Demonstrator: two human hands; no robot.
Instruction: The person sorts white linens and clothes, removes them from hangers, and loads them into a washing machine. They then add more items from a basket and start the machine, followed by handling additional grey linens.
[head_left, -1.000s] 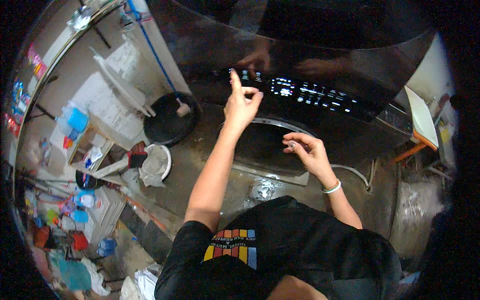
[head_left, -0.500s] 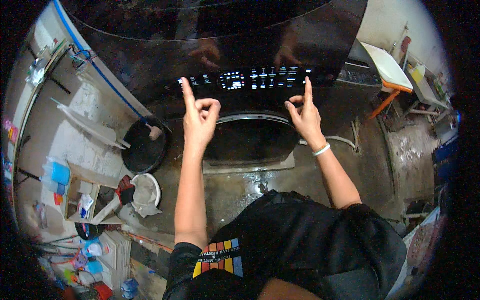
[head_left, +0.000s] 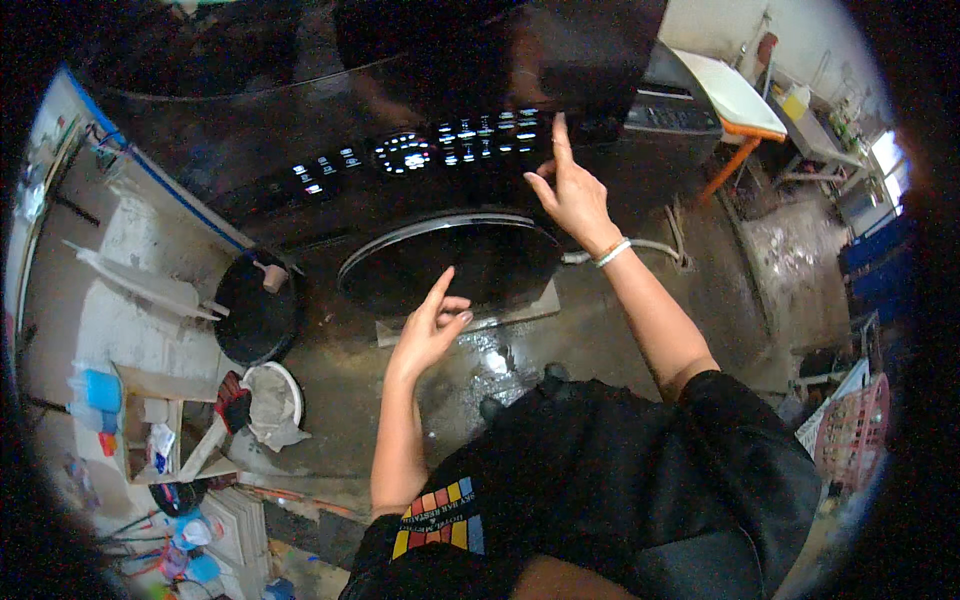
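A glossy black washing machine (head_left: 225, 185) fills the upper middle of the head view. Lit white symbols and a ring of lights show on its control panel (head_left: 404, 153). My right hand (head_left: 578, 197) holds nothing; its stretched index finger is at the panel's right end, the thumb apart and the other fingers partly bent. Whether the fingertip touches the surface I cannot tell. Lower and to the left, my left hand (head_left: 428, 333) is empty, index finger stretched and other fingers loosely bent, in front of the dark round door (head_left: 400, 270) with its silvery rim.
At the left stand a black tub (head_left: 240, 335) with a pinkish dipper (head_left: 271, 277) and a white bucket (head_left: 293, 385) with grey cloth. A second dark machine (head_left: 668, 117), a white basin (head_left: 728, 88) on orange legs and a pink basket (head_left: 850, 435) are at the right.
My left hand has come away from the panel's left end, down and right toward the door. My right index finger remains at the panel's right end. The view has shifted.
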